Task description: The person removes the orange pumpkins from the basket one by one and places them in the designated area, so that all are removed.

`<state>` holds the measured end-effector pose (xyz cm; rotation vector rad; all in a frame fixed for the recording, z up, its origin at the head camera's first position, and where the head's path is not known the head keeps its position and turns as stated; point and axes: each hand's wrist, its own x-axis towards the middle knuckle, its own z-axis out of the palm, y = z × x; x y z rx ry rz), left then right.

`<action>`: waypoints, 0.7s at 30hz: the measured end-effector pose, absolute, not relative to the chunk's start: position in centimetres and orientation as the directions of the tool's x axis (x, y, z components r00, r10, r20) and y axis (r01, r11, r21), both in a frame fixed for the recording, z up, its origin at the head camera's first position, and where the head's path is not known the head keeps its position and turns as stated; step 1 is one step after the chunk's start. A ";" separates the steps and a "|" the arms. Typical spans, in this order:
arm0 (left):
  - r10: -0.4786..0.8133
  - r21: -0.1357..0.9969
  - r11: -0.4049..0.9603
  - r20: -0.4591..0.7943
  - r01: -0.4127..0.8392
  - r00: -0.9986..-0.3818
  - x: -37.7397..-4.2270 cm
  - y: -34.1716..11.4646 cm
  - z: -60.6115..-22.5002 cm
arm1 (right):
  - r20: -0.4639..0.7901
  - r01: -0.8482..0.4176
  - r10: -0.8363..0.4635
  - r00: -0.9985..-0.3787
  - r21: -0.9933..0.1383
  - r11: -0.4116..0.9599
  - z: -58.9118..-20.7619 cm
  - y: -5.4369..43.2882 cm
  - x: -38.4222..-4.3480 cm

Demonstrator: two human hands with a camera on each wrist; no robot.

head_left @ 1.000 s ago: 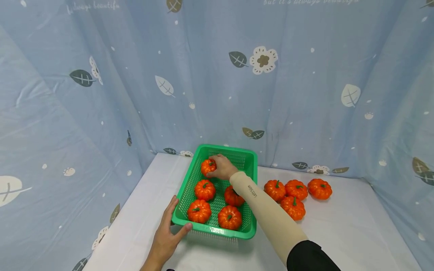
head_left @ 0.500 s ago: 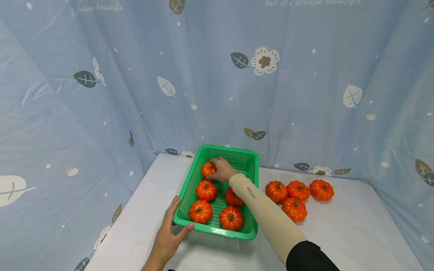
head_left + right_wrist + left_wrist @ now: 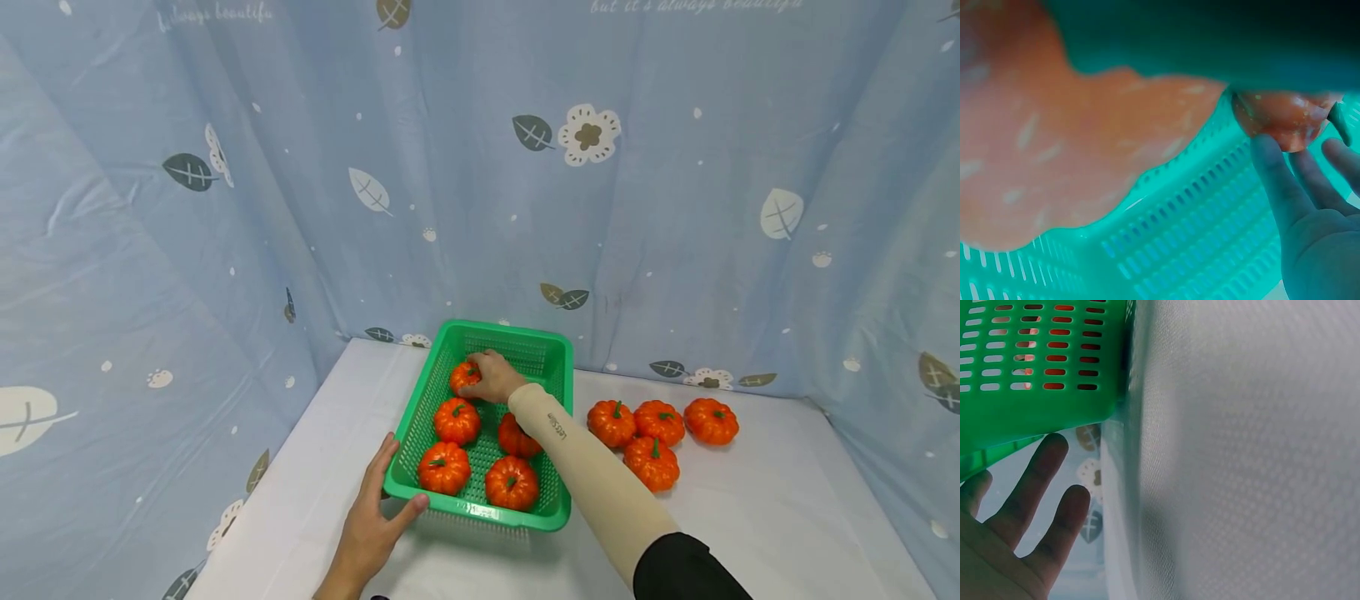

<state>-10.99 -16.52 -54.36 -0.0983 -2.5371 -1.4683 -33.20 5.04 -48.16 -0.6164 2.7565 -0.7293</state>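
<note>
On my feed the biggest item is the cloth (image 3: 457,167), blue w/ leaf & flower prints, hung at back & both sides, so I can't see the room beyond it. Below, the surface (image 3: 787,508): white, looks fabric-covered, w/ a weave that shows close up in the L wrist view.

On it sits the green basket (image 3: 517,520), slotted, looks plastic: prob. light, a bit flexy, apt to slide if bumped. I'd hold it by the rim at a corner. The L grip (image 3: 367,527) is right there, near-left corner: thumb at the rim, fingers spread & fairly straight, steadying more than clutching, I'd judge.

The R grip (image 3: 497,377) reaches into the far-left part, thumb & fingers round the held pumpkin (image 3: 461,380); can't tell if it touches bottom. The pale sleeve (image 3: 592,475) blocks part of my view. I count four other pumpkins (image 3: 445,468) inside, two L, two R. R of the basket, four loose pumpkins (image 3: 649,465): three bunched, one just beside.

All orange, glossy, ribbed; look fake, so prob. light, stiff, slightly slippery, not v. fragile. Best hold: thumb & fingers across the widest part. Green stems (image 3: 655,447) are tiny & might snap, so I'd not lift by those.
</note>
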 end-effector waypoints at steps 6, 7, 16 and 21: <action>-0.046 0.845 0.509 0.220 0.166 -0.974 -11.0 -16.5 -54.4 | -0.108 -0.342 -0.447 -0.888 -0.497 0.798 -48.4 5.0 -33.5; -0.046 0.844 0.509 0.223 0.170 -0.974 -11.0 -16.4 -54.4 | -0.108 -0.340 -0.446 -0.889 -0.496 0.799 -48.4 5.0 -33.5; -0.045 0.842 0.513 0.220 0.167 -0.974 -11.0 -16.5 -54.6 | -0.119 -0.329 -0.445 -0.888 -0.513 0.793 -48.2 5.2 -33.4; -0.037 0.837 0.518 0.228 0.176 -0.973 -10.9 -16.6 -54.7 | -0.122 -0.330 -0.455 -0.882 -0.530 0.781 -47.8 5.4 -33.4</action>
